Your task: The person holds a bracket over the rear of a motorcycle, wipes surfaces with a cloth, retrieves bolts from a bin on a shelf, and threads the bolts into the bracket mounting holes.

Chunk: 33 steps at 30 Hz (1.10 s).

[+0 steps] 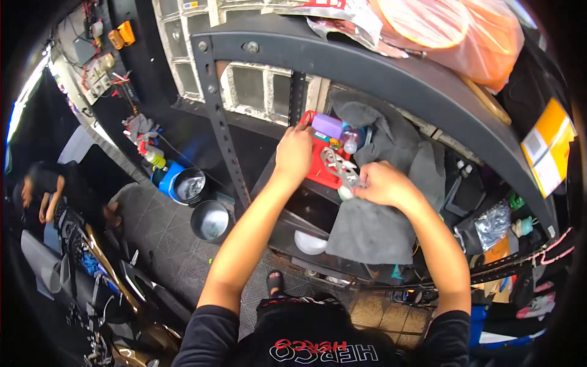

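At the frame's centre, your right hand (385,183) pinches a silver, perforated metal piece (340,166) — probably light, stiff; hold its edge. Your left hand (295,153) curls at the red plastic tray (319,172) — grip unclear.

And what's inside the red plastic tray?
A purple rectangular block shows in the red plastic tray, with a clear rounded container toward its right side. The silver perforated metal piece in your right hand hides whatever lies beneath.
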Motion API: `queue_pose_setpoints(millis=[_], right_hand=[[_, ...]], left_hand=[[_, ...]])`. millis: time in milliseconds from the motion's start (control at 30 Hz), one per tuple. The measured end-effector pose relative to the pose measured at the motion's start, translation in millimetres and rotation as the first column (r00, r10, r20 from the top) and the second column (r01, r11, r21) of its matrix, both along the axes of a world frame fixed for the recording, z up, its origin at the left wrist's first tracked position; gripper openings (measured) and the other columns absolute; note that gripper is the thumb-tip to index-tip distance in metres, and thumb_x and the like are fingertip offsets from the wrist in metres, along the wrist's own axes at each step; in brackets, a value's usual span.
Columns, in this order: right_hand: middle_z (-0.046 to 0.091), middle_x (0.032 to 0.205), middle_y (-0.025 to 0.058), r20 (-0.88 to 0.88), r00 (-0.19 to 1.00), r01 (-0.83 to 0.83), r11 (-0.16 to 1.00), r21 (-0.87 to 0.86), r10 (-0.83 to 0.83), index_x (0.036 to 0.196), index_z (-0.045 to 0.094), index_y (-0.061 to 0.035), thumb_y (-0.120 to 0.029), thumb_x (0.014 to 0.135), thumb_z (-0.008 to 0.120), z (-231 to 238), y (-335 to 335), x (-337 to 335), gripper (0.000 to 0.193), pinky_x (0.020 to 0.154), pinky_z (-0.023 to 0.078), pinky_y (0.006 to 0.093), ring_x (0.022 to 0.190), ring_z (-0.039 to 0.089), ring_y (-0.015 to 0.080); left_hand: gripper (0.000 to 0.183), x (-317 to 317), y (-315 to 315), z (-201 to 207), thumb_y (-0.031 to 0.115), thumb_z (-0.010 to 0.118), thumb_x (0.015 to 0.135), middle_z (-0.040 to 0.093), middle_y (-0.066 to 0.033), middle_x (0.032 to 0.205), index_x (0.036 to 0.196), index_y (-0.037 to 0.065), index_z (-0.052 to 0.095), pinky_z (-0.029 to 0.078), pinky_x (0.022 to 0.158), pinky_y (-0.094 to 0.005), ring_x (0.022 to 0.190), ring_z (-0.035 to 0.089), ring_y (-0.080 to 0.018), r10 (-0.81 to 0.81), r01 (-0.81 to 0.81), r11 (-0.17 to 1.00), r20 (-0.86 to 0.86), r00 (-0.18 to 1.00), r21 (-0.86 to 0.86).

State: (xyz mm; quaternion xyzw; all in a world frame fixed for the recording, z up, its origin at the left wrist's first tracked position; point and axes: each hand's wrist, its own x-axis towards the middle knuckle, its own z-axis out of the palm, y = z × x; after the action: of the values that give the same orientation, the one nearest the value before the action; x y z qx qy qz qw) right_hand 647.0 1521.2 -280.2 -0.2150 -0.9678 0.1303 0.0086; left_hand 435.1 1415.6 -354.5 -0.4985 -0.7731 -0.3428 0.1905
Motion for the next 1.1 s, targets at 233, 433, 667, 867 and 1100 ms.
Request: queue_pose_setpoints(millis=[233,433,667,867,1100], right_hand=[[0.068,0.069,0.0143,0.034,0.999,0.044,0.965,-0.257,-0.036,0.078,0.065,0.0013,-0.022,0.08,0.079,-4.2,17.8,26.2,0.028,0.061,0.05,0.0384,0.064,0.067,0.0232],[0.069,0.073,0.0158,0.2,0.979,-0.016,0.993,-0.117,0.04,0.077,0.068,0.0004,-0.022,0.077,0.078,20.9,34.8,50.7,0.025,0.065,0.051,0.0412,0.071,0.069,0.031],[0.071,0.083,0.0146,-0.153,0.984,-0.092,0.996,0.013,0.093,0.096,0.067,-0.0024,-0.027,0.081,0.075,30.5,18.2,46.9,0.031,0.072,0.052,0.0435,0.082,0.069,0.0351],[0.07,0.097,0.0158,-0.176,0.983,-0.051,0.999,0.003,0.051,0.102,0.065,-0.0022,-0.022,0.089,0.068,45.1,-11.8,-26.0,0.024,0.078,0.051,0.0462,0.09,0.067,0.0369],[0.069,0.091,0.0216,-0.167,0.948,-0.261,0.962,0.082,0.272,0.092,0.065,0.0005,-0.017,0.09,0.066,-25.5,17.3,-130.2,0.018,0.08,0.051,0.048,0.091,0.067,0.0411]], left_hand=[[0.012,-13.2,68.7,-12.2,0.007,0.063,0.089,0.073,-0.013,0.104,0.09,0.008,0.075,0.061,0.078,-0.0358,0.101,0.071,-0.0274,0.216,-0.204,0.878,-0.023,0.976,-0.433],[0.013,-35.0,69.1,-26.2,0.01,0.068,0.085,0.073,-0.0147,0.104,0.095,0.008,0.074,0.061,0.08,-0.0373,0.098,0.072,-0.0321,0.225,-0.214,0.906,-0.013,0.974,-0.365],[0.023,-20.0,54.2,-10.1,0.021,0.072,0.086,0.068,-0.0126,0.113,0.104,0.006,0.072,0.058,0.086,-0.0362,0.109,0.066,-0.0266,0.261,-0.314,0.853,-0.18,0.949,-0.417],[0.012,57.6,-43.8,41.9,0.0,0.056,0.092,0.053,-0.024,0.098,0.101,-0.006,0.051,0.045,0.079,-0.049,0.089,0.053,-0.0436,-0.05,0.036,0.987,0.087,0.995,0.16],[0.011,118.7,-141.5,16.5,0.01,0.053,0.103,0.062,-0.0088,0.079,0.101,-0.001,0.05,0.051,0.064,-0.0306,0.07,0.063,-0.0146,-0.271,0.188,0.961,0.836,0.478,0.204]])
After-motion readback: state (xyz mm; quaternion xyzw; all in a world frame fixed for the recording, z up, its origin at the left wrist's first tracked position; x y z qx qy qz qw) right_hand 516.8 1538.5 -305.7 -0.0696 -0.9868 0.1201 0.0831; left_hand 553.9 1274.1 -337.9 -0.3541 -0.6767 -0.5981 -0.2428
